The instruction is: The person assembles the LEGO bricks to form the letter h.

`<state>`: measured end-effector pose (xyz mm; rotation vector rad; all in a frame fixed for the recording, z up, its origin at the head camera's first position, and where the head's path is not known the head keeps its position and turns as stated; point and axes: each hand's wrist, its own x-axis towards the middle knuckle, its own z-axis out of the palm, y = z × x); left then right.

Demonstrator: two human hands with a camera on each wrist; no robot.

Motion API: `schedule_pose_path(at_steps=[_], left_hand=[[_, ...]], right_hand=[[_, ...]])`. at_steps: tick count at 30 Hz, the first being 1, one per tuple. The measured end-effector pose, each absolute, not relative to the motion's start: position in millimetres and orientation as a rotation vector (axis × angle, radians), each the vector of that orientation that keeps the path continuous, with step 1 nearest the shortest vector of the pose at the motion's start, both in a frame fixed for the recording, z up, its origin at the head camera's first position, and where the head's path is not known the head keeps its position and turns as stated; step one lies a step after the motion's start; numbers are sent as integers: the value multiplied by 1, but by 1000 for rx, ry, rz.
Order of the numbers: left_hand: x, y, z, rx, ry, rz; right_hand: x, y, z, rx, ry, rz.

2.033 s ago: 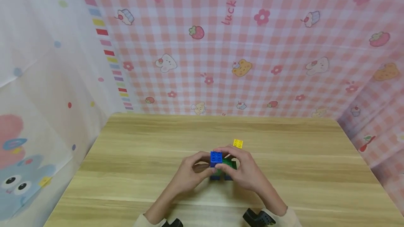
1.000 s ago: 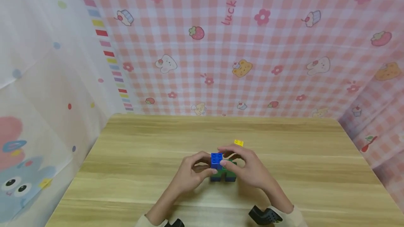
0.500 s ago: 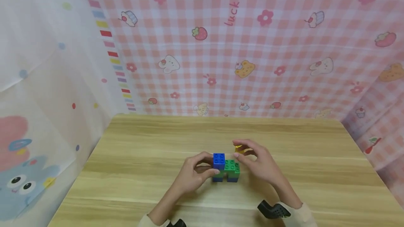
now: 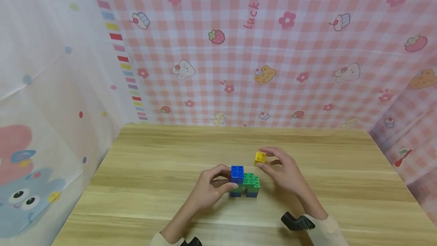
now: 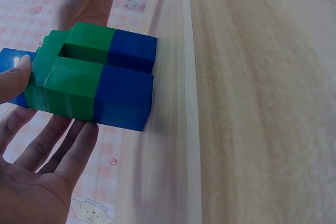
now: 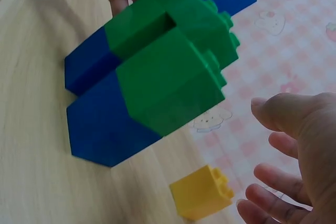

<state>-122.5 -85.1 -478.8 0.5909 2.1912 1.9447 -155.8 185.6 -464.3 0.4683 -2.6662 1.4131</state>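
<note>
My left hand (image 4: 208,188) holds a figure of toy building bricks on the table, its thumb on the near side and its fingers behind. The figure has a blue brick (image 4: 237,174) on top at the left, green bricks (image 4: 250,179) in the middle and two dark blue bricks (image 5: 125,95) as legs. Behind it and slightly right sits a yellow brick (image 4: 260,158). Around that brick my right hand (image 4: 284,168) is spread, thumb apart from the fingers. In the right wrist view, the fingertips (image 6: 244,205) are close to the yellow brick's studs, without a visible grip.
The wooden table (image 4: 164,147) reaches back to a pink checked cloth (image 4: 205,56). A pale printed cloth (image 4: 51,86) hangs on the left. Black wrist devices (image 4: 297,222) sit near both cuffs.
My right hand has left the blue brick and moved back and right to the yellow brick. My left hand has kept its hold on the figure.
</note>
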Motion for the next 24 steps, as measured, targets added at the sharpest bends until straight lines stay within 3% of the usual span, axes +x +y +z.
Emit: schedule_pose_path(at_steps=[24], left_hand=[[-123, -86, -480, 584, 2189, 1940]], right_hand=[[-174, 187, -491, 246, -2848, 1430]])
